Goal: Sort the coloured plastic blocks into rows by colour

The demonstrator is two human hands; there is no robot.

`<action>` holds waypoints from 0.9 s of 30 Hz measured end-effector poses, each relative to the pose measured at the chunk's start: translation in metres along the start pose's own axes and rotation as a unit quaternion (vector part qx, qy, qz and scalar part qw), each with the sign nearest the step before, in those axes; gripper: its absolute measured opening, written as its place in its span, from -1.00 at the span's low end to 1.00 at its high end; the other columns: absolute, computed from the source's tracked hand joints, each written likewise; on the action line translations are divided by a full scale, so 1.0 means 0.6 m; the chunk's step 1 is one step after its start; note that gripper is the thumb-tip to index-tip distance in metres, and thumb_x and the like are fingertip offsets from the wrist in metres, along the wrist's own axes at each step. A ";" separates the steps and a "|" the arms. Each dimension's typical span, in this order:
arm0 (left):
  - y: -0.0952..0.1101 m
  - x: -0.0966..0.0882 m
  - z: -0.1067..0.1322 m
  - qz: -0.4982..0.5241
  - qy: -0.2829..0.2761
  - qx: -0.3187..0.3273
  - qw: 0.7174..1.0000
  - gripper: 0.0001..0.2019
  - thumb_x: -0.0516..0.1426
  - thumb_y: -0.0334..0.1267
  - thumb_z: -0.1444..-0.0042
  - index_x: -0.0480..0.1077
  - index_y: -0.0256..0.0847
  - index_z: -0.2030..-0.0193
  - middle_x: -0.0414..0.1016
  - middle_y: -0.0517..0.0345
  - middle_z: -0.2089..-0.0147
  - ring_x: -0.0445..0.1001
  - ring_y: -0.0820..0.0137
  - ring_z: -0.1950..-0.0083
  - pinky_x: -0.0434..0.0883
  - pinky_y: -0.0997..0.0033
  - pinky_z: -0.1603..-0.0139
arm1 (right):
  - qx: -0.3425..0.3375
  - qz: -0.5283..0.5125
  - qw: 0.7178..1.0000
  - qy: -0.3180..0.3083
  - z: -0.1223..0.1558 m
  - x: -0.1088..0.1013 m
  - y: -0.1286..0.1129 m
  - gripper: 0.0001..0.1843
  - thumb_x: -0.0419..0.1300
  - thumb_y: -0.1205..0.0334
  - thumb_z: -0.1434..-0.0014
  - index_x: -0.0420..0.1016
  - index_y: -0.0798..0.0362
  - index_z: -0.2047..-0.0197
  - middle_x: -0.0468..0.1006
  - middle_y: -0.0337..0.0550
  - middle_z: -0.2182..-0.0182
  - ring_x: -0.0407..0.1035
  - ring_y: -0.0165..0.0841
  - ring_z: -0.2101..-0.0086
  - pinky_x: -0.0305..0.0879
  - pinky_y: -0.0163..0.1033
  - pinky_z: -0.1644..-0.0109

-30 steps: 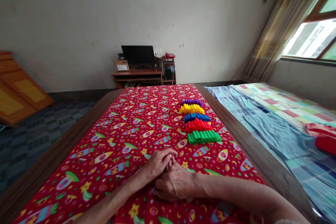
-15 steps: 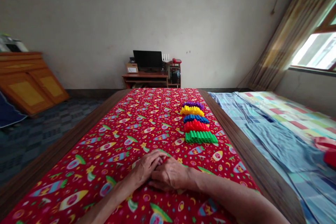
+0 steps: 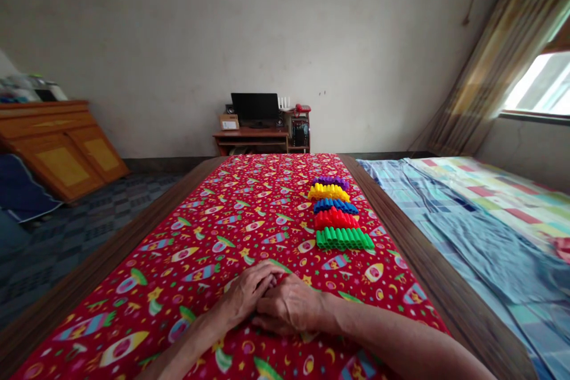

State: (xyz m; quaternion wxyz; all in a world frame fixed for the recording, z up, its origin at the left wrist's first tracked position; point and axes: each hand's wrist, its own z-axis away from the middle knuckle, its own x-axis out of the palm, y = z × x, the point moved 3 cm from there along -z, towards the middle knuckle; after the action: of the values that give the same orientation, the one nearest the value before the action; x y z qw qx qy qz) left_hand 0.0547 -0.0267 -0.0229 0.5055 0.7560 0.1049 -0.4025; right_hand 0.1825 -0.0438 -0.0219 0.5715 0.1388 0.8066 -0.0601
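My left hand [image 3: 250, 292] and my right hand [image 3: 291, 303] rest together on the red patterned tablecloth [image 3: 178, 309] close to me. Their fingers are folded in against each other, and no object shows in either hand. Beyond my right hand, on the right side of the cloth, short plastic tubes lie side by side in rows by colour. Nearest is the green row [image 3: 345, 239], followed by the red row [image 3: 336, 218], the blue row [image 3: 336, 206], the yellow row [image 3: 328, 192] and the purple row [image 3: 332, 182]. My hands are apart from all these rows.
Dark wooden table edges [image 3: 401, 214] border the cloth. To the right lies a bed with a checked cover [image 3: 481, 202]. A desk [image 3: 252, 132] with a black monitor [image 3: 255, 109] stands at the far wall. A wooden cabinet [image 3: 66, 154] is at the left.
The camera view has shifted slightly, so the scene sits a little lower and further right. My hands stay folded together in the same place, and the tube rows have not moved.
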 end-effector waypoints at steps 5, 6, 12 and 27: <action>-0.010 0.005 0.007 0.003 0.004 0.011 1.000 -0.67 -0.10 -0.22 -0.34 0.47 -0.12 0.04 0.54 0.10 0.05 0.49 0.34 -0.01 0.40 0.40 -0.09 | -0.006 -0.016 1.000 0.019 0.002 0.006 0.000 -0.70 0.13 0.01 -0.24 0.43 0.03 0.40 0.53 -0.25 0.55 0.30 -0.40 0.57 0.08 -0.26 0.51; -0.012 0.007 0.008 0.007 0.003 0.014 1.000 -0.68 -0.10 -0.22 -0.34 0.47 -0.12 0.04 0.54 0.10 0.04 0.49 0.34 -0.01 0.41 0.40 -0.09 | -0.004 -0.019 1.000 0.019 0.003 0.007 0.000 -0.69 0.13 0.00 -0.25 0.43 0.03 0.40 0.53 -0.25 0.55 0.30 -0.41 0.57 0.07 -0.26 0.52; -0.011 0.009 0.012 0.039 0.010 0.026 0.999 -0.69 -0.09 -0.22 -0.35 0.48 -0.10 0.05 0.55 0.12 0.07 0.51 0.37 0.02 0.42 0.46 -0.05 | -0.003 -0.031 0.999 0.011 0.004 0.010 -0.001 -0.67 0.09 -0.02 -0.27 0.42 0.03 0.38 0.52 -0.25 0.54 0.29 -0.40 0.56 0.05 -0.26 0.54; -0.019 0.014 0.017 0.055 0.004 0.040 0.998 -0.70 -0.09 -0.24 -0.36 0.45 -0.09 0.03 0.53 0.13 0.06 0.50 0.39 0.02 0.41 0.49 -0.04 | -0.004 -0.039 0.999 -0.001 0.007 0.007 -0.001 -0.66 0.07 -0.03 -0.29 0.42 0.03 0.37 0.52 -0.26 0.55 0.31 -0.40 0.57 0.06 -0.25 0.55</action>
State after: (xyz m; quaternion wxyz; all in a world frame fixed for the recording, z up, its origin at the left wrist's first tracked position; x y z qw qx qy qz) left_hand 0.0487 -0.0320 -0.0382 0.4956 0.7819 0.0493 -0.3749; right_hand 0.1848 -0.0450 -0.0276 0.5698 0.1049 0.8112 -0.0794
